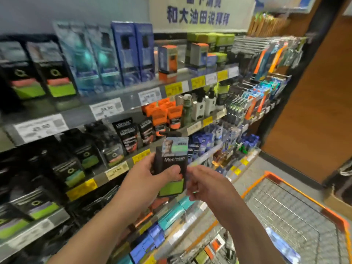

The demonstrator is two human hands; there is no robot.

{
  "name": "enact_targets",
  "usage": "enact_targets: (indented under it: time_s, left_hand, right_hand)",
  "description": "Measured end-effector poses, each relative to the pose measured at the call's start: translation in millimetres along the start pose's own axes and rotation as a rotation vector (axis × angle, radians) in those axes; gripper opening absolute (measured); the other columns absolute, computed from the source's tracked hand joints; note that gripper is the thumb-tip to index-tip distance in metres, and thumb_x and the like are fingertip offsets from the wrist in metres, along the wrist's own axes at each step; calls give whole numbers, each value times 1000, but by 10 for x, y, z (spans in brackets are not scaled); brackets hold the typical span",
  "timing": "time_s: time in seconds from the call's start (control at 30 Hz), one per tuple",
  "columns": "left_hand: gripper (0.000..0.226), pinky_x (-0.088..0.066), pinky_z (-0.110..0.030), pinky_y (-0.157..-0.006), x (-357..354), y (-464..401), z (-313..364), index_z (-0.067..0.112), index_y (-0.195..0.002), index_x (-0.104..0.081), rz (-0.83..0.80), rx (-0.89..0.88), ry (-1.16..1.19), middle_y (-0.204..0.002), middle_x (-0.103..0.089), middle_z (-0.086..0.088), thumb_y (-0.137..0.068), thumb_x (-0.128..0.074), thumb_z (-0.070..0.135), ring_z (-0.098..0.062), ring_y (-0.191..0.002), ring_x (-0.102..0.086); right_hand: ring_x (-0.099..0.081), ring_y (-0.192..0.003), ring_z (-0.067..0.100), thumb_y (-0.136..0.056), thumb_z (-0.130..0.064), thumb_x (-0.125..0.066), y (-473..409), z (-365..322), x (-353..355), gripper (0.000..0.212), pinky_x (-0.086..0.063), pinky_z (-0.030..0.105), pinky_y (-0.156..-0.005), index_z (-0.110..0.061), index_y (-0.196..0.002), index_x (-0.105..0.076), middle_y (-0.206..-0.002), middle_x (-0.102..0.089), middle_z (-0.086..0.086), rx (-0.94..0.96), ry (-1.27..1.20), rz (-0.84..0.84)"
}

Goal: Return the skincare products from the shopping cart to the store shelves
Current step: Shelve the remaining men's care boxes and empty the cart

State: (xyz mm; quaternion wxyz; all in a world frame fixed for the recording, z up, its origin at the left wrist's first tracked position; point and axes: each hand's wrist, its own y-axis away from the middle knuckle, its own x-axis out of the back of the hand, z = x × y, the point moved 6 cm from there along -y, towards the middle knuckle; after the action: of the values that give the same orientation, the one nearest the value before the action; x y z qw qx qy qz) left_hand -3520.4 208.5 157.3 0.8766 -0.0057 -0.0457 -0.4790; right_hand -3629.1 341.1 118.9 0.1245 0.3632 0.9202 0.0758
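— What's the shopper holding up by the shelves (118, 109)?

— A black-and-green men's skincare bottle (171, 168), label turned outward, likely so it can be matched to the stock. The left hand (152, 174) grips it, thumb across the front.

— And the other hand?

— The right hand (203, 184), just beside the bottle, has its fingers curled near the lower edge; whether it pinches the bottle, I cannot tell.

— The shopping cart (297, 206)?

— Below and to the right of both hands, a few products lying at its near end.
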Motion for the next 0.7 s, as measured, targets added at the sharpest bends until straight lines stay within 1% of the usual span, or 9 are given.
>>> enact_targets:
  time_s: [0.07, 0.1, 0.17, 0.23, 0.33, 0.4, 0.5, 0.6, 0.7]
  left_hand:
    - [31, -59, -26, -71, 181, -3, 67, 33, -112, -70, 31, 3, 40, -104, -79, 7, -83, -80, 38, -9, -85, -75]
    - [33, -60, -30, -78, 262, 4, 113, 34, -112, -71, 37, 2, 48, -106, -78, 7, -83, -83, 42, -12, -90, -76]
    - [41, -56, -52, -98, 430, 2, 192, 36, -113, -71, 52, 11, 63, -111, -78, 4, -77, -83, 50, -23, -104, -74]
    - [35, -51, -59, -103, 616, 9, 275, 32, -115, -71, 78, 1, 94, -112, -78, 1, -83, -83, 39, -27, -106, -74]
    - [25, -53, -56, -101, 866, 12, 374, 24, -118, -69, 114, -15, 132, -111, -78, -4, -93, -73, 20, -27, -104, -74]
    - [24, -58, -51, -94, 1023, 35, 456, 22, -119, -68, 142, -25, 147, -110, -78, -4, -95, -70, 16, -27, -101, -75]
    - [22, -60, -47, -89, 1254, 90, 571, 22, -117, -67, 199, -53, 153, -105, -79, 0, -96, -69, 16, -22, -97, -76]
    - [21, -57, -48, -93, 1463, 155, 653, 25, -114, -68, 238, -84, 145, -107, -79, 2, -95, -71, 18, -18, -101, -75]
    - [21, -58, -47, -88, 1665, 195, 723, 26, -112, -71, 291, -119, 159, -108, -78, 0, -93, -73, 18, -20, -99, -76]
  right_hand:
    - [-65, -72, 22, -104, -19, -58, -61, -106, -202, 30, -50, 37, -69, -25, -86, -80, -83, -70, 10, 16, 43, -22]
    - [-66, -76, 22, -105, -17, -57, -92, -151, -294, 32, -50, 39, -72, -28, -85, -80, -86, -72, 10, 27, 69, -26]
    - [-66, -79, 21, -106, -13, -55, -136, -250, -483, 30, -52, 41, -75, -24, -90, -78, -90, -72, 9, 54, 91, -43]
    - [-67, -82, 20, -106, -11, -55, -162, -359, -676, 21, -57, 42, -76, -16, -100, -74, -93, -73, 8, 82, 105, -51]
    - [-72, -90, 18, -105, -13, -58, -213, -514, -946, 19, -58, 50, -89, -22, -101, -74, -96, -77, -1, 140, 143, -62]
    - [-73, -93, 14, -103, -15, -61, -244, -616, -1130, 22, -61, 45, -90, -30, -97, -76, -97, -77, -6, 167, 186, -81]
    - [-72, -93, 7, -100, -18, -67, -291, -729, -1405, 14, -61, 37, -90, -29, -108, -70, -99, -76, -12, 229, 267, -128]
    - [-72, -98, 6, -94, -19, -75, -318, -824, -1716, 25, -58, 35, -93, -30, -114, -65, -104, -76, -13, 304, 314, -208]
    - [-73, -99, 9, -86, -21, -81, -347, -895, -2004, 36, -59, 35, -90, -34, -115, -64, -105, -76, -10, 388, 390, -239]
